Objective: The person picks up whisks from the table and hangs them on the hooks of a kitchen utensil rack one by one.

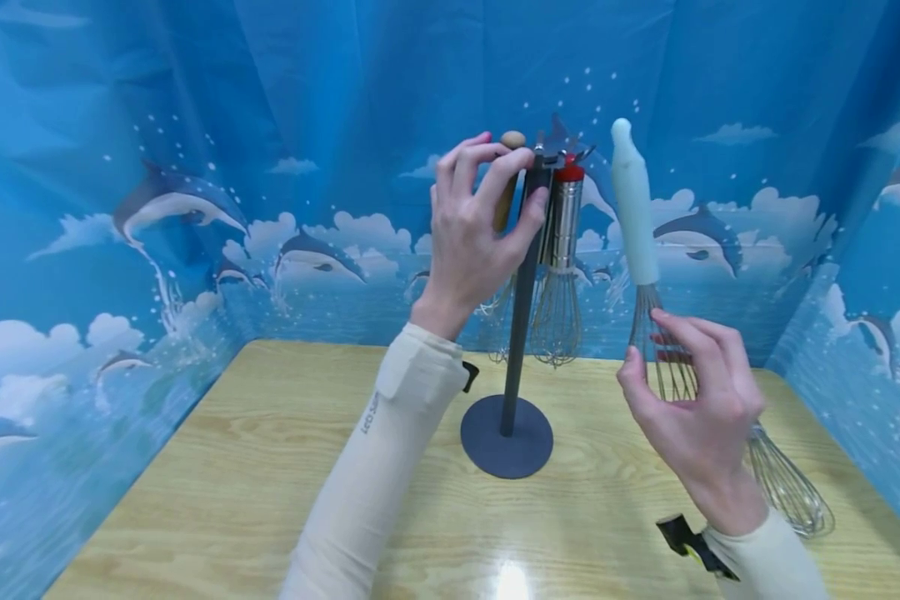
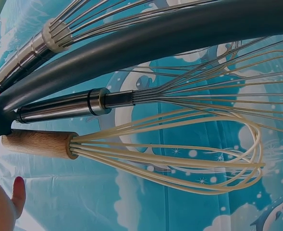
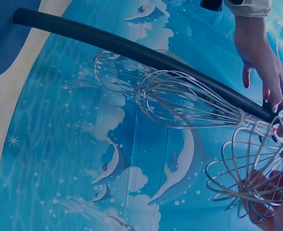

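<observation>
A whisk with a pale blue handle (image 1: 636,217) is held handle-up by my right hand (image 1: 708,408), its fingers and thumb pinching the wires. My left hand (image 1: 468,212) grips the top of a dark whisk stand (image 1: 522,325), thumb by the pole and fingers over the hooks. From the stand hang a red-topped steel whisk (image 1: 566,221), a steel-handled whisk (image 2: 59,108) and a wooden-handled whisk (image 2: 40,143) with cream loops. In the head view, my left fingers partly cover the wooden handle. The pale blue whisk stands upright, right of the stand, apart from its hooks.
Another wire whisk (image 1: 791,483) lies on the wooden table (image 1: 270,467) at the right, partly behind my right wrist. The stand's round base (image 1: 507,454) rests near the table's middle. A blue dolphin-print curtain (image 1: 390,100) encloses the back and sides.
</observation>
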Tool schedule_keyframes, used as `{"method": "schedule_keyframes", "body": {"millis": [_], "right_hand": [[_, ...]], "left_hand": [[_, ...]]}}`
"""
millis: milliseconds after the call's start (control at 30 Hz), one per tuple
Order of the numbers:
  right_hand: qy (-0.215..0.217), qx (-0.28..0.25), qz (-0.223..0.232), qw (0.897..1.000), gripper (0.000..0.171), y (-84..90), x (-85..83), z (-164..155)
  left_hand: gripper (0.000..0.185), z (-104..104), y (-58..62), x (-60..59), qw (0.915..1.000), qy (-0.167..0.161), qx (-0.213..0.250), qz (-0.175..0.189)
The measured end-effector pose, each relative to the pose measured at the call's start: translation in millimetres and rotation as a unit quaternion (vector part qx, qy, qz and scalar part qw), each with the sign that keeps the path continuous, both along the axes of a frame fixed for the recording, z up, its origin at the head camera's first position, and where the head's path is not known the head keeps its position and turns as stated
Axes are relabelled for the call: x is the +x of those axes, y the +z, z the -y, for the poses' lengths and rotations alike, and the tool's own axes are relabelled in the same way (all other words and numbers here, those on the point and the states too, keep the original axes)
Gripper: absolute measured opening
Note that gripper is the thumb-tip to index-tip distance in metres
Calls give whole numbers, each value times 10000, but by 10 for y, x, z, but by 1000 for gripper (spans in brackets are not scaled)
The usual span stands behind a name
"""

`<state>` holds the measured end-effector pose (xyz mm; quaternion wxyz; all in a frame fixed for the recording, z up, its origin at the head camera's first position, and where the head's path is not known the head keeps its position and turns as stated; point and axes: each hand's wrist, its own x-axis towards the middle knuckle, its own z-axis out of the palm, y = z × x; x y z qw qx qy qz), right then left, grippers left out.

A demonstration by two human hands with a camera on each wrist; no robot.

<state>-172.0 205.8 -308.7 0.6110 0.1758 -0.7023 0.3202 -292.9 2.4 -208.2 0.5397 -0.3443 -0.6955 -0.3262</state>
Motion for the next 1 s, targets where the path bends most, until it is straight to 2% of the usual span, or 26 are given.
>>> {"method": "schedule_keyframes", "body": {"millis": [267,600,1000], "right_hand": [[60,51,-57,10000,38,38,8,84],[-118,255,-110,9995,36,37,1,112],[-424,740,64,9963,38,23,20,70]], "left_hand": [[35,-6,7,-7,10000,-13,11,-14],[35,2,-3,-4,10000,3,-10,24],[34,-2,-5,-7,10000,31,10,-72]]}}
